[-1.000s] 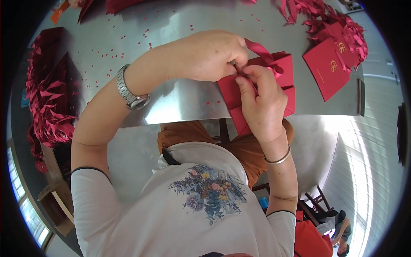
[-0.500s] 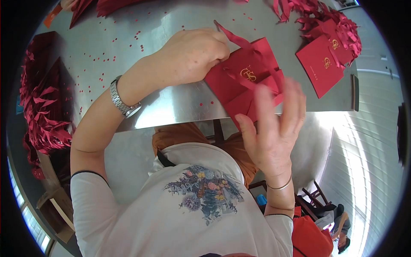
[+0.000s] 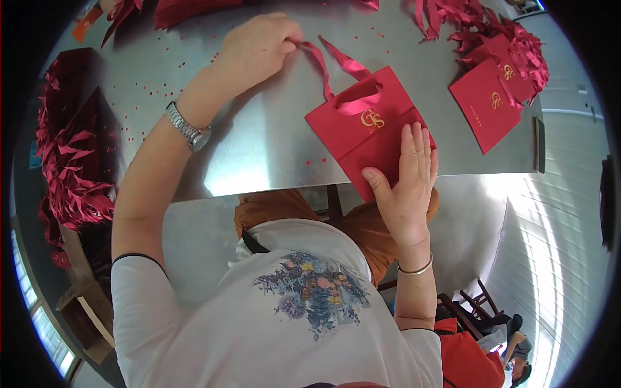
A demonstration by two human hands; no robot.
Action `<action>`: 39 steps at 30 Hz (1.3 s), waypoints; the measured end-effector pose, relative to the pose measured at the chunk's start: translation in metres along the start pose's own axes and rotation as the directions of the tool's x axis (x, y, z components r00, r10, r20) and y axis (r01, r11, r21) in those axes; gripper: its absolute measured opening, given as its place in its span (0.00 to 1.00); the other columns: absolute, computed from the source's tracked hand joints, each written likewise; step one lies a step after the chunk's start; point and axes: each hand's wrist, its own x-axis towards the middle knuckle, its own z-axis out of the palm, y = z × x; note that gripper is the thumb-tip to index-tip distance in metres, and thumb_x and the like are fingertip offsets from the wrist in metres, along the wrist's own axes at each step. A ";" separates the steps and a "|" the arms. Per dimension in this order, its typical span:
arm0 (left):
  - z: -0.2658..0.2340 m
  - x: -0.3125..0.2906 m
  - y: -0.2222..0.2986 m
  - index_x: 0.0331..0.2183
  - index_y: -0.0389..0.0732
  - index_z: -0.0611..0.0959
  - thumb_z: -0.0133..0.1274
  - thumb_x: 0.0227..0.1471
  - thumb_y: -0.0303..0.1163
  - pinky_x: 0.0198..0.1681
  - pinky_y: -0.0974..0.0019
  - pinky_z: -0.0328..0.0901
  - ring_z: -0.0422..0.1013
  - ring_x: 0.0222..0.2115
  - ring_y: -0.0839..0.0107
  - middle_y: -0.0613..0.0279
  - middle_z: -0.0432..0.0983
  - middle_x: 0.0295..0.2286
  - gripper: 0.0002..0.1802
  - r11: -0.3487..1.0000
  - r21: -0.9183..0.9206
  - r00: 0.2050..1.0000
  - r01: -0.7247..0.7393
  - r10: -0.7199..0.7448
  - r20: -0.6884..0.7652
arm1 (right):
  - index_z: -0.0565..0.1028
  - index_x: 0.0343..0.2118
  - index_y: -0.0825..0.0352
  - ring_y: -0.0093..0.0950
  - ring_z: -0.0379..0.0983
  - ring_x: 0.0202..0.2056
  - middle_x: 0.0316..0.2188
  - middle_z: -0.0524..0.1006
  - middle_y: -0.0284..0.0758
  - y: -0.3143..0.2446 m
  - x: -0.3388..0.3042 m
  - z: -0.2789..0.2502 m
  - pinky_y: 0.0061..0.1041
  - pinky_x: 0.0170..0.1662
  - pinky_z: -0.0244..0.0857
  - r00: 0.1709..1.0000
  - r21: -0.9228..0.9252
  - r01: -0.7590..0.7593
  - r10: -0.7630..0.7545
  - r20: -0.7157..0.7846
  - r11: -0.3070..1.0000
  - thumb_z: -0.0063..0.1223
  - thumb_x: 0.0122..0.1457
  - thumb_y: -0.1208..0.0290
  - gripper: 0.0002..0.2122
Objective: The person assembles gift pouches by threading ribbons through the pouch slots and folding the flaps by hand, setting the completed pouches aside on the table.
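A red paper gift bag with a gold emblem lies flat and tilted near the table's front edge. A red ribbon handle is threaded through its upper part, with one end stretched to the far left. My left hand is closed in a pinch on that end, raised beyond the bag's upper left. The ribbon's other end lies loose, pointing away from me. My right hand rests flat on the lower part of the bag, fingers straight and thumb apart, holding nothing.
Several similar bags with ribbons lie at the far right. A thick pile of ribboned bags stands at the left. Small red dots are scattered over the metal table. More red bags lie along the far side. Another person sits at lower right.
My left hand has moved up and left from the bag, drawing the ribbon end out with it. My right hand has come down from a blurred motion to lie flat on the bag.
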 end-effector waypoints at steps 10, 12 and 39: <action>0.039 0.009 0.023 0.33 0.46 0.83 0.55 0.48 0.27 0.43 0.59 0.65 0.68 0.39 0.60 0.62 0.73 0.32 0.07 0.974 -0.145 0.979 -0.176 0.159 -0.124 | 0.64 0.58 0.70 0.47 0.51 0.64 0.62 0.58 0.53 -0.002 0.000 -0.001 0.47 0.65 0.38 1.000 -0.016 0.005 -0.005 -0.003 1.000 0.60 0.52 0.53 0.35; 0.040 0.010 0.015 0.29 0.45 0.83 0.56 0.47 0.27 0.42 0.59 0.65 0.68 0.39 0.60 0.63 0.73 0.33 0.04 0.964 -0.202 0.983 -0.173 0.158 -0.090 | 0.64 0.58 0.70 0.47 0.51 0.64 0.62 0.58 0.53 -0.003 -0.001 -0.001 0.47 0.65 0.39 1.000 -0.018 -0.004 0.004 0.001 1.000 0.60 0.52 0.53 0.35; 0.007 -0.078 0.067 0.29 0.35 0.80 0.58 0.46 0.27 0.33 0.60 0.66 0.72 0.28 0.58 0.55 0.76 0.27 0.07 0.768 -0.507 0.919 0.392 -0.352 0.178 | 0.60 0.60 0.72 0.47 0.53 0.63 0.60 0.60 0.53 0.011 0.006 -0.008 0.41 0.63 0.50 0.954 0.180 0.052 0.004 -0.300 0.982 0.63 0.51 0.60 0.36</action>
